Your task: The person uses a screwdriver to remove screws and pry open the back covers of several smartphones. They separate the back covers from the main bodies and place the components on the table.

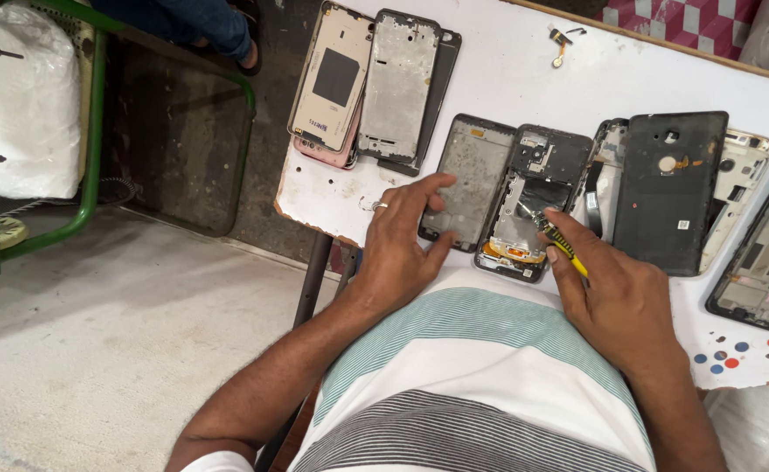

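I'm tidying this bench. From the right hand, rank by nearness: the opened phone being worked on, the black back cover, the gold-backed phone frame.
1. Opened phone, right under the right hand fingers.
2. Black back cover, just above the hand.
3. Gold-backed phone frame, far upper left.

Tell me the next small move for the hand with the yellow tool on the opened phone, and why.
Probably press the tool tip down and lever gently. The right hand holds the yellow-handled tool with its tip already on the innards of the opened phone, while the left hand lies flat on the grey frame beside it, apparently steadying the work.
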